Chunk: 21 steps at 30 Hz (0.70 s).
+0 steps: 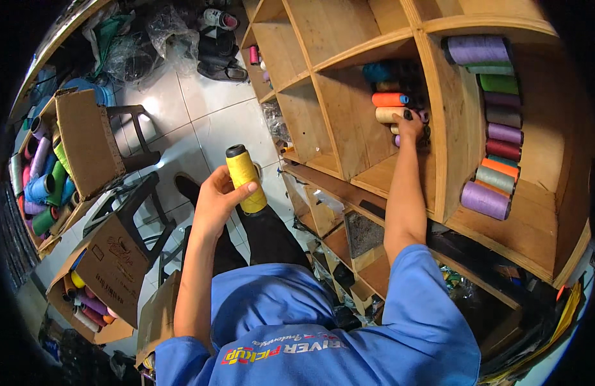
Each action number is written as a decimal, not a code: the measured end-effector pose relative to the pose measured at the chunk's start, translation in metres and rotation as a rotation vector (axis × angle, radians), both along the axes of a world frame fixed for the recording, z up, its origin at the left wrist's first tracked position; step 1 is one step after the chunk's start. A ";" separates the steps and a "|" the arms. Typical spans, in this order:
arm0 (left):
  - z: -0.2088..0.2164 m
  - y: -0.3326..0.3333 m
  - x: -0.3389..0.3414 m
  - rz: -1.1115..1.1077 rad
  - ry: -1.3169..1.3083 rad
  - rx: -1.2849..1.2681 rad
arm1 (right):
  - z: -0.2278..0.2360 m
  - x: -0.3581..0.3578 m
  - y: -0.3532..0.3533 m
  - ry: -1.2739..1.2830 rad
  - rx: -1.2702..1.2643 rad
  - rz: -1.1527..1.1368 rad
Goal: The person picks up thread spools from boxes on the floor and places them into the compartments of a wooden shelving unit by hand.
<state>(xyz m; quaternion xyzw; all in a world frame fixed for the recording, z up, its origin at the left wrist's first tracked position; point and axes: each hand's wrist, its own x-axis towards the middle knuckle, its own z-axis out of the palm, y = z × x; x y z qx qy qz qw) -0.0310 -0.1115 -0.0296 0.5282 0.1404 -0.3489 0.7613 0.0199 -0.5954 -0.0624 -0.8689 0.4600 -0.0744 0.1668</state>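
My left hand (219, 196) is wrapped round a yellow thread spool (247, 180) with a black end, held upright over the floor. Stretched into a compartment of the wooden shelf (368, 151), my right hand (410, 123) has its fingers closed at the black end of a cream thread spool (387, 115). That spool lies on its side in a stack. Directly above it is an orange spool (389, 100), and darker spools (382, 71) lie farther back. Purple spools below are partly hidden by my right hand.
In the right compartment stands a column of stacked spools (503, 133) in several colours. Cardboard boxes (114, 276) of mixed spools are at the left, beside a dark stool (139, 138). Shoes (220, 61) and plastic bags (133, 55) lie on the tiled floor.
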 end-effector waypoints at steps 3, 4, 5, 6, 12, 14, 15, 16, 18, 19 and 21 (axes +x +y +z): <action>0.001 0.002 0.005 0.003 -0.006 0.020 | -0.014 -0.002 -0.006 -0.039 -0.032 0.003; 0.000 0.003 0.006 -0.002 -0.008 0.031 | -0.016 -0.002 -0.008 -0.056 -0.066 0.002; 0.000 0.004 0.006 -0.002 -0.005 0.033 | -0.018 -0.004 -0.011 -0.072 -0.101 0.000; 0.000 0.004 0.006 -0.022 -0.025 0.053 | -0.020 -0.006 -0.014 -0.069 -0.101 -0.001; 0.000 -0.024 0.008 -0.191 -0.174 0.157 | -0.002 -0.033 0.013 -0.619 0.351 0.214; -0.003 -0.042 0.008 -0.280 -0.349 0.268 | 0.026 -0.047 0.056 -0.202 0.404 0.285; 0.002 -0.052 0.011 -0.318 -0.380 0.282 | 0.050 -0.051 0.100 -0.186 0.703 0.296; 0.002 -0.062 0.013 -0.360 -0.486 0.332 | 0.074 -0.054 0.146 -0.166 1.000 0.302; -0.003 -0.090 0.013 -0.424 -0.688 0.374 | 0.095 -0.072 0.184 -0.064 1.134 0.365; -0.007 -0.102 0.014 -0.438 -0.779 0.385 | 0.097 -0.078 0.193 -0.030 1.140 0.414; -0.014 -0.131 0.013 -0.482 -0.781 0.323 | 0.087 -0.093 0.185 -0.043 1.047 0.378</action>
